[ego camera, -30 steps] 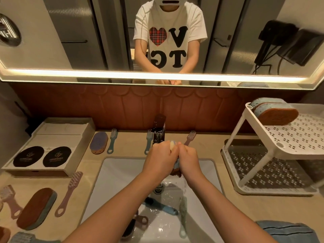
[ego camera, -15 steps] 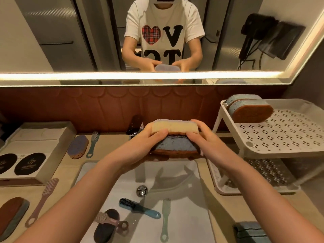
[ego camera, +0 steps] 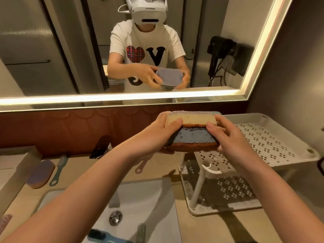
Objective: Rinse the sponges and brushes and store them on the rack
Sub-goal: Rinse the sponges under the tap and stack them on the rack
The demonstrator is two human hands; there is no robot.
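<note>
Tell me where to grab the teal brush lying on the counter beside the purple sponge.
Pinch the teal brush by its slim handle, midway between the bristle head and the hanging ring. Come from above. The brush lies flat, and the purple sponge sits close along one side, so reach in from the other.

porous foam sponges (ego camera: 192, 127), perforated matt plastic rack (ego camera: 273, 142), glossy sink (ego camera: 157, 204)
</note>
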